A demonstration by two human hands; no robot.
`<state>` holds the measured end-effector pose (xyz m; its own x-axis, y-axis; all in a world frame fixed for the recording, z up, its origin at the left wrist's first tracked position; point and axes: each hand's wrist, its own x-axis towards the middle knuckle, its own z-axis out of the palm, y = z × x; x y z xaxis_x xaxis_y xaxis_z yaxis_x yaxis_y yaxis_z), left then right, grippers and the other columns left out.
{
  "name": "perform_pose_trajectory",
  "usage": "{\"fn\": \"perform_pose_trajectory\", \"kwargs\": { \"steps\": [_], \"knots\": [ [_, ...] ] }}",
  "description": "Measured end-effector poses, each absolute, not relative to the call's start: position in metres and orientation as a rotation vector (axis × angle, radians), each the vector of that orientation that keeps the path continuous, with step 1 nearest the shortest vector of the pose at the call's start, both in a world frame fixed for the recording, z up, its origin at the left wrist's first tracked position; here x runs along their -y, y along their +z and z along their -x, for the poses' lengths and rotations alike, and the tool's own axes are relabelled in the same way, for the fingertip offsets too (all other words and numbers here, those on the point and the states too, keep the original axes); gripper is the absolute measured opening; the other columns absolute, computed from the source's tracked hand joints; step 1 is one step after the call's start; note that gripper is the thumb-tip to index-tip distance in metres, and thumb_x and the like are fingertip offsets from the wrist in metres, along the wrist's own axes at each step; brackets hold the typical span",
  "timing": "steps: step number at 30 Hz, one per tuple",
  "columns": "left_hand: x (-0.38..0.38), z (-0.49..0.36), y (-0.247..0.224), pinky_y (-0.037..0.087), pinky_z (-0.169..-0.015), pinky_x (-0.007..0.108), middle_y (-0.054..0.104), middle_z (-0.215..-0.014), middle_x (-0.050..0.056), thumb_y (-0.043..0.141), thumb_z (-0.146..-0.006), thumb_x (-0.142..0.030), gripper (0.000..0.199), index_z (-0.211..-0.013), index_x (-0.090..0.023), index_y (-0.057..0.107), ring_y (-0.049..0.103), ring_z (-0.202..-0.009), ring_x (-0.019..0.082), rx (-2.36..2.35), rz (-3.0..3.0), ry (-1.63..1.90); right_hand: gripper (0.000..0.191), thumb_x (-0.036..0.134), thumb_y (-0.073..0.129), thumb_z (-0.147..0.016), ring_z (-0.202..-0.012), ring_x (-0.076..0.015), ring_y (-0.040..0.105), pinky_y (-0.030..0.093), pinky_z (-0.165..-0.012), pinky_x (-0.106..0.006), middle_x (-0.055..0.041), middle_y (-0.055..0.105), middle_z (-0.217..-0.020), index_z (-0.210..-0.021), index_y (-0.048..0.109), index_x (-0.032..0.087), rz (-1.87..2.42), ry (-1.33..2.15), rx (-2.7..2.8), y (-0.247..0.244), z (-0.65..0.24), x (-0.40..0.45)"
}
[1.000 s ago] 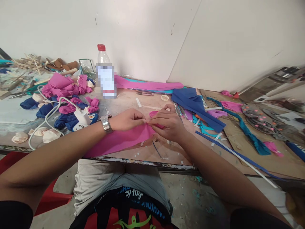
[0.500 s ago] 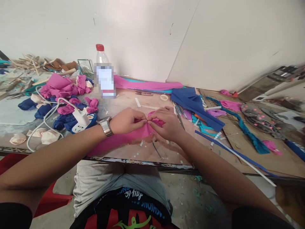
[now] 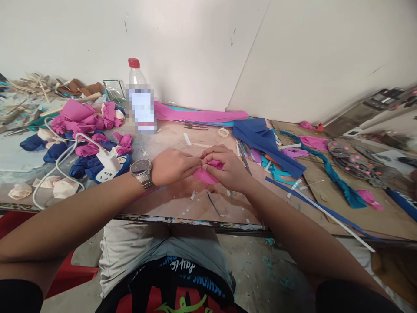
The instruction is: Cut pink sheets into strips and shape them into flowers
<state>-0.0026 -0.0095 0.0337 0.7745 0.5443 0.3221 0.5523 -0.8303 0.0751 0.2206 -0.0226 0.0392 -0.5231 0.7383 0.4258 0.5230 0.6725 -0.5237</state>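
Both hands meet over the work table (image 3: 182, 195), pinching a pink crepe-like strip (image 3: 207, 175) between them. My left hand (image 3: 174, 167), with a watch on its wrist, is turned knuckles up, its thumb and fingers closed on the strip. My right hand (image 3: 224, 167) has its thumb and curled fingers around the gathered pink folds. Part of the strip shows below the fingertips, and a thin sliver of pink shows beneath the left wrist. Most of the gathered part is hidden by the fingers.
Pink, blue and cream rolled flowers (image 3: 78, 117) lie at left, beside a power strip (image 3: 112, 168) with a white cable. A phone (image 3: 142, 111) leans on a bottle (image 3: 135, 71). Thread snips (image 3: 195, 127), a tape ring (image 3: 223, 132) and blue strips (image 3: 267, 145) lie beyond my hands.
My left hand has rolled over so its back and the watch face turn upward. The pink strip's long tail, earlier spread below the left hand, is now mostly out of sight.
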Motion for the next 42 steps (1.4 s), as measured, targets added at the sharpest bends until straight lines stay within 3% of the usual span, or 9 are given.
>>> {"fn": "perform_pose_trajectory", "kwargs": {
  "steps": [6,12,22,29,34,42],
  "knots": [
    [0.009,0.003,0.03,0.032,-0.059,0.029,0.074,-0.082,0.002,0.038,-0.106,-0.032,0.032,-0.1,-0.021,0.068,0.066,-0.069,0.015,0.864,2.921,-0.538,0.015,0.016,0.058,-0.087,-0.106,-0.0249,0.059,0.042,-0.099,-0.044,-0.0055,0.072,-0.104,-0.074,0.064,0.021,0.997,0.499,2.308,0.042,-0.22,0.023],
    [0.006,0.007,0.031,0.035,-0.059,0.028,0.077,-0.088,0.002,0.043,-0.104,-0.032,0.029,-0.103,-0.023,0.07,0.069,-0.073,0.016,0.935,2.897,-0.602,0.008,0.026,0.068,-0.089,-0.1,-0.0242,0.063,0.044,-0.099,-0.044,-0.0055,0.074,-0.099,-0.082,0.072,0.023,0.922,0.423,2.242,0.038,-0.224,0.018],
    [0.01,0.005,0.034,0.034,-0.061,0.028,0.076,-0.084,0.004,0.042,-0.104,-0.036,0.033,-0.105,-0.022,0.071,0.066,-0.069,0.017,0.991,3.004,-0.629,0.009,0.022,0.069,-0.085,-0.096,-0.0223,0.065,0.049,-0.094,-0.043,-0.0065,0.07,-0.1,-0.078,0.073,0.022,0.896,0.429,2.192,0.04,-0.219,0.023],
    [0.013,0.005,0.048,0.032,-0.061,0.025,0.057,-0.064,-0.002,0.047,-0.099,-0.03,0.029,-0.078,-0.016,0.062,0.046,-0.057,0.01,1.024,3.356,-0.761,0.009,0.02,0.068,-0.085,-0.106,-0.0237,0.059,0.052,-0.096,-0.045,-0.0094,0.056,-0.125,-0.078,0.072,0.021,0.813,0.471,2.141,0.044,-0.223,0.026],
    [0.007,0.008,0.051,0.029,-0.057,0.024,0.041,-0.06,-0.004,0.048,-0.098,-0.037,0.036,-0.07,-0.015,0.054,0.036,-0.057,0.009,1.056,3.631,-0.754,0.008,0.021,0.067,-0.087,-0.105,-0.0229,0.059,0.052,-0.095,-0.045,-0.0098,0.054,-0.129,-0.082,0.074,0.022,0.807,0.484,2.205,0.045,-0.225,0.026],
    [0.001,0.009,0.045,0.028,-0.058,0.025,0.045,-0.062,-0.003,0.048,-0.097,-0.037,0.035,-0.073,-0.015,0.058,0.037,-0.058,0.01,1.128,3.592,-0.634,0.007,0.025,0.067,-0.089,-0.107,-0.025,0.061,0.044,-0.099,-0.049,-0.008,0.064,-0.125,-0.089,0.073,0.022,0.888,0.253,2.377,0.043,-0.225,0.027]
  ]
}}
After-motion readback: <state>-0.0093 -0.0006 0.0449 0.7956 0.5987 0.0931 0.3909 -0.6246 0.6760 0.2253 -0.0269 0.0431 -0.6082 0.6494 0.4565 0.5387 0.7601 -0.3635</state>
